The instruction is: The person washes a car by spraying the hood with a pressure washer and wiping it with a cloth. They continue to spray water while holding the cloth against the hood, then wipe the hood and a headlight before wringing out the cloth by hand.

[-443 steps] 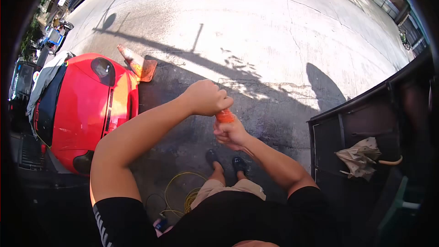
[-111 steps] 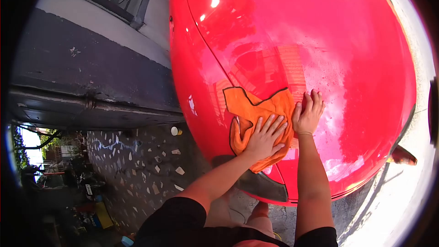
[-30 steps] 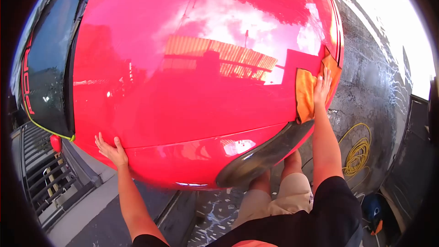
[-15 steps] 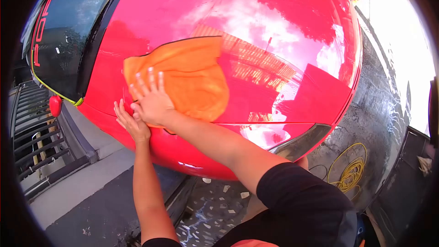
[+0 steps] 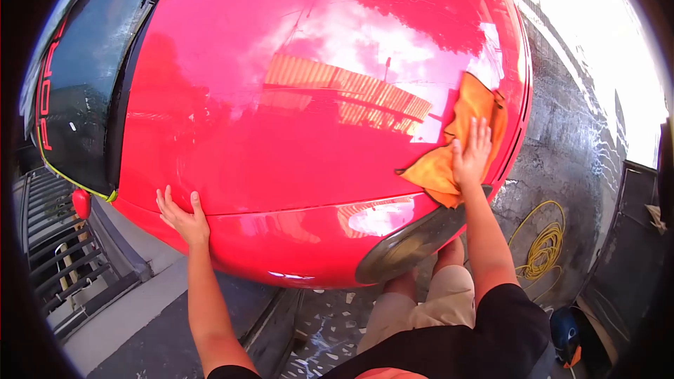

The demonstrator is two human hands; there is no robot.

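Note:
A bright orange cloth (image 5: 437,170) lies bunched on the glossy red car hood (image 5: 232,161), close to its front edge. My right hand (image 5: 474,153) rests flat on top of this cloth with fingers stretched out. Far to the left, my left hand (image 5: 186,219) touches the side of the hood near the fender seam, thumb and fingers apart, holding nothing. Just below the cloth is the headlight (image 5: 407,249).
The windshield (image 5: 88,91) with red lettering and a small red mirror (image 5: 82,203) are at left. Metal bars (image 5: 60,238) stand beyond the ledge. A coiled yellow hose (image 5: 544,249) lies on the wet ground at right, and a blue object (image 5: 565,333) sits below it.
My right hand has slid the orange cloth rightward across the hood, from near the windshield to the front edge. My hands have separated; the left has shifted slightly left and down.

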